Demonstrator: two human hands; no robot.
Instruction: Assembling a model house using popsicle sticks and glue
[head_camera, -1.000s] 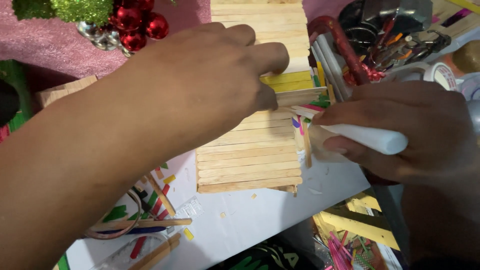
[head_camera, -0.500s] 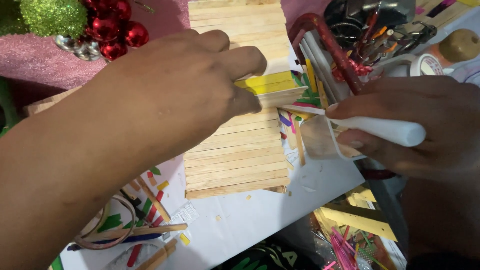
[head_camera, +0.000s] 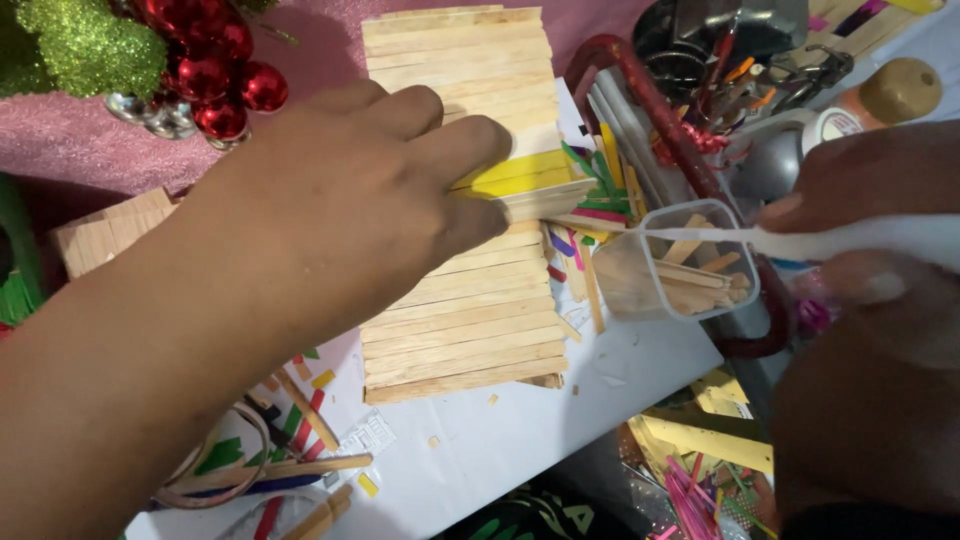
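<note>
Fingers of the left hand (head_camera: 340, 200) pinched a wooden stick (head_camera: 545, 200) against the stick panel (head_camera: 465, 290) lying beneath it on white paper (head_camera: 520, 440). Right hand (head_camera: 870, 300) gripped a white glue tube (head_camera: 850, 243), just right of the panel.

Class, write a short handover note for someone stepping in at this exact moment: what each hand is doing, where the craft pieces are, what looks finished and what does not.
Left hand: pressing down on the stick panel, fingers pinching a loose plain stick by the yellow sticks.
Right hand: gripping a white glue tube, its nozzle pointing left towards the loose stick.
Panel lies flat on the white sheet. A clear tub of spare sticks sits just right of it.
Done: most of the panel's rows are laid side by side.
Left: the pinched stick does not look fixed yet; whether it has glue on it cannot be seen.
</note>
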